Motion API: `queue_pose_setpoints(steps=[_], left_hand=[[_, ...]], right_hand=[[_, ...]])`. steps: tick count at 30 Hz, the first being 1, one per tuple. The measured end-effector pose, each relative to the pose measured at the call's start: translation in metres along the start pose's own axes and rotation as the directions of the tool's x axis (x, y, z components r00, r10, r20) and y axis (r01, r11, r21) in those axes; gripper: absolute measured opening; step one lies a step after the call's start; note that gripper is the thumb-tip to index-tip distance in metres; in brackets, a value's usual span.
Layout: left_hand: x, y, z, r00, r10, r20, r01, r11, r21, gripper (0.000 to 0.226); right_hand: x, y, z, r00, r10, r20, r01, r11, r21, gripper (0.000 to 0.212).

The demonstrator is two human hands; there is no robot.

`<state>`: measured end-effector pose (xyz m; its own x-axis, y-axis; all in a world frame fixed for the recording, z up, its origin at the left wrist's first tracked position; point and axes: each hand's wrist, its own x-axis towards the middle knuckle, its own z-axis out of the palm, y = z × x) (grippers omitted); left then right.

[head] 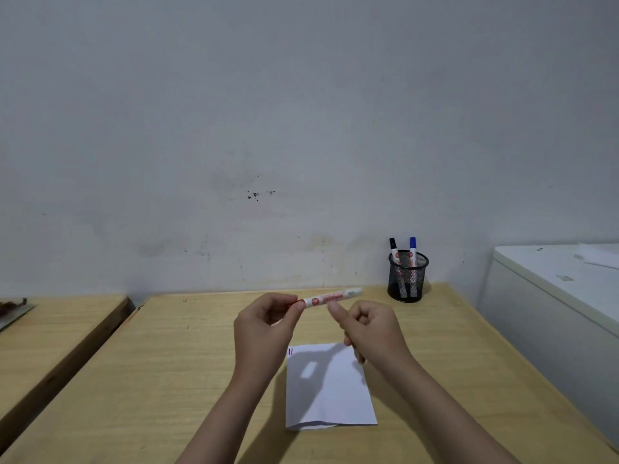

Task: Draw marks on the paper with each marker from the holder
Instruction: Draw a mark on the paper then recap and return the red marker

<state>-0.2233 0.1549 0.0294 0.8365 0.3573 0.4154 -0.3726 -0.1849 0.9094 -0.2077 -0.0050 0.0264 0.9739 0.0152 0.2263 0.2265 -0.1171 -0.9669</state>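
Observation:
A white marker with red print (pixel 330 298) lies level in the air above the desk. My left hand (pixel 264 329) pinches its red capped end between thumb and fingers. Just below the barrel, my right hand (pixel 368 329) is loosely curled with the thumb up, and I cannot tell whether it touches the marker. Under both hands a white sheet of paper (pixel 330 393) lies on the desk, with short blue and red strokes at its top left corner. At the back right stands a black mesh holder (pixel 407 277) with a black-capped marker (pixel 394 251) and a blue-capped marker (pixel 413 249).
The wooden desk (pixel 167 380) ends at a grey wall. A second wooden table (pixel 57 329) stands to the left across a narrow gap. A white cabinet (pixel 552 296) stands close to the desk's right edge.

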Motion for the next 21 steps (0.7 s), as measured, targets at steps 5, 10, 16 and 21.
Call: queue_pose_setpoints(steps=[5, 10, 16, 21], left_hand=[[-0.002, 0.001, 0.019, 0.993, 0.027, 0.113, -0.029, 0.999, 0.013, 0.006], [0.007, 0.004, 0.048, 0.979, 0.056, 0.196, -0.048, 0.998, -0.046, 0.009], [0.025, -0.003, 0.105, 0.970, 0.082, 0.229, -0.081, 0.997, -0.016, 0.016], [0.060, -0.031, 0.165, 0.945, 0.071, 0.320, -0.125, 0.980, 0.153, 0.029]], right_hand=[[0.019, 0.006, -0.024, 0.856, -0.507, 0.107, 0.501, 0.757, -0.419, 0.017], [0.031, 0.013, -0.048, 0.785, -0.580, 0.216, 0.611, 0.673, -0.416, 0.021], [0.070, -0.002, -0.100, 0.768, -0.632, 0.101, 0.579, 0.617, -0.533, 0.050], [0.136, -0.030, -0.148, 0.704, -0.619, -0.348, 0.433, 0.763, -0.479, 0.039]])
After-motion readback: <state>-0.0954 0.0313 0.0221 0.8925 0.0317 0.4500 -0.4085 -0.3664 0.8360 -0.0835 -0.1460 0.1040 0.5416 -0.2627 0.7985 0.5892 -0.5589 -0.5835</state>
